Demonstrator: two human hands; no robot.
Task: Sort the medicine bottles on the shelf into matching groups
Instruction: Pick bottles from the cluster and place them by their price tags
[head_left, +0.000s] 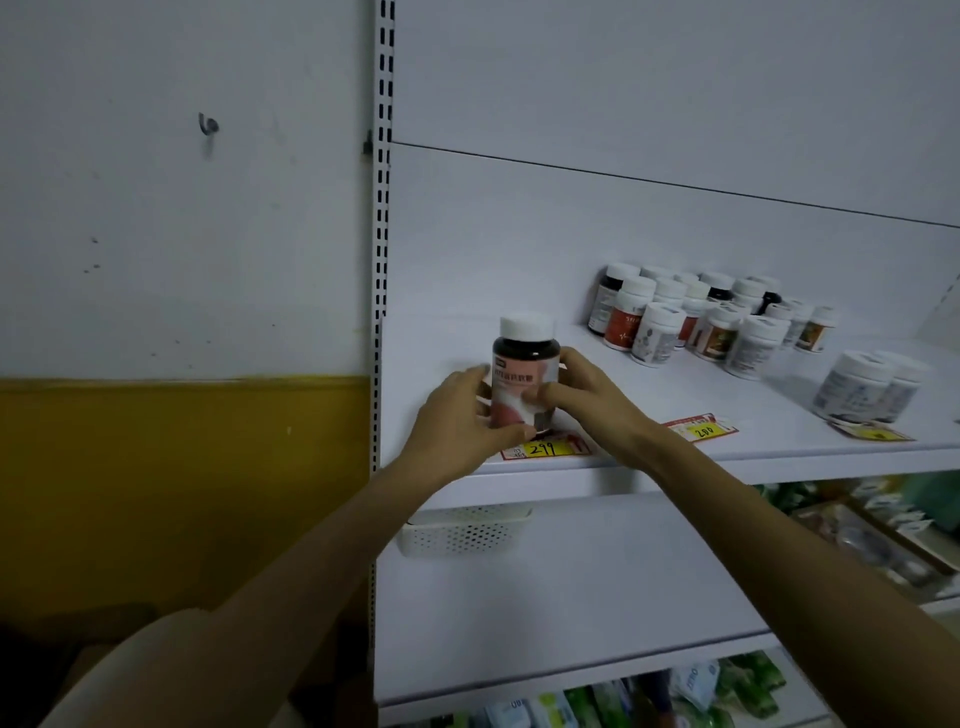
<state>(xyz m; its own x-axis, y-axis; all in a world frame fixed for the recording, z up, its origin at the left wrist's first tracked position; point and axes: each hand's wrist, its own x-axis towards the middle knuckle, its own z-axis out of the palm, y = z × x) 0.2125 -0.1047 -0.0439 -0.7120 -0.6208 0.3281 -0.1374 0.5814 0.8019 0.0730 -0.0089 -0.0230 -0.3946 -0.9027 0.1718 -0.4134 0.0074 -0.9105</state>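
A dark bottle (525, 358) with a white cap and a pink label stands upright at the left end of the white shelf (779, 457). My left hand (460, 421) holds its left side and my right hand (587, 395) holds its right side, thumbs across the label. Several mixed white-capped bottles (701, 317) cluster at the back of the shelf to the right. Two white bottles (867, 387) stand together further right, near the front.
Yellow price tags lie on the shelf edge: one reading 299 (543, 449) under the held bottle, another (701, 430) to its right. A white perforated basket (467, 530) hangs below. Lower shelves hold green packets (737, 686). A slotted upright (383, 208) borders the shelf's left side.
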